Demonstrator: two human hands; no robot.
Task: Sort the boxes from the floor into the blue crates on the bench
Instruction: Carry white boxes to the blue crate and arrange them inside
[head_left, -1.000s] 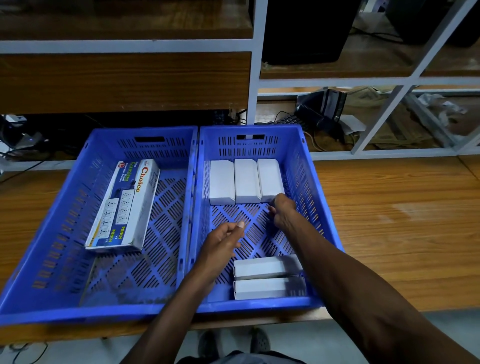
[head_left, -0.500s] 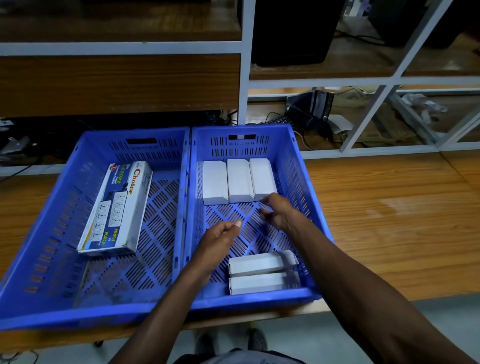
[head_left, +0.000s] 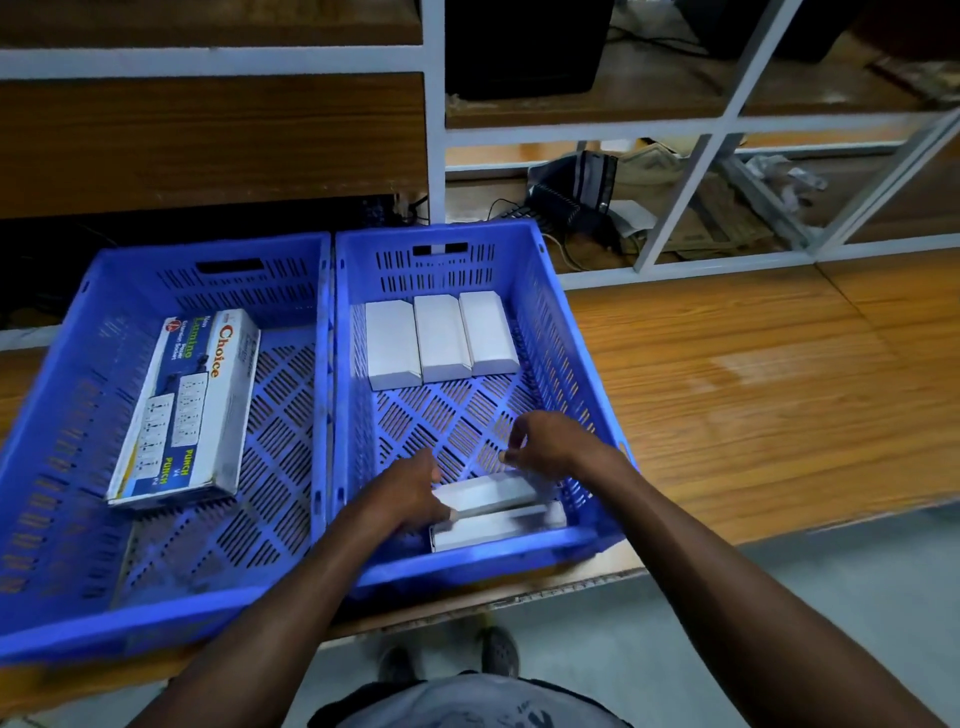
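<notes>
Head view: left hand (head_left: 405, 496) sits lower centre of frame inside the right blue crate (head_left: 524, 270), covering the left end of the upper white box (head_left: 485, 493); thumb lies along that box's near edge, fingers curled over its end, looks like a grasp but contact is partly hidden. Right hand (head_left: 545, 441) is just above the same box's right end, fingers curled, fingertips blurred, can't tell if it's touching or holding anything. A second white box (head_left: 498, 525) lies just below, against the crate's near wall, left end partly hidden by the left hand. Three white boxes (head_left: 441, 338) stand side by side, touching, at the crate's far end, centre of frame. Left blue crate (head_left: 171, 270), touching the right one, holds a long printed "Choice" box (head_left: 182, 410), lying slanted on the left side; small print hard to read. Left crate's near-left corner is cut off by the frame edge. Both crates rest on a wooden bench (head_left: 727, 395), overhanging its front edge. Behind, white metal shelving (head_left: 434, 104) with wood boards; dark bag and cables (head_left: 571, 197) at upper centre-right, unclear clutter at upper right. Grey floor (head_left: 701, 623) and shoes at bottom.
</notes>
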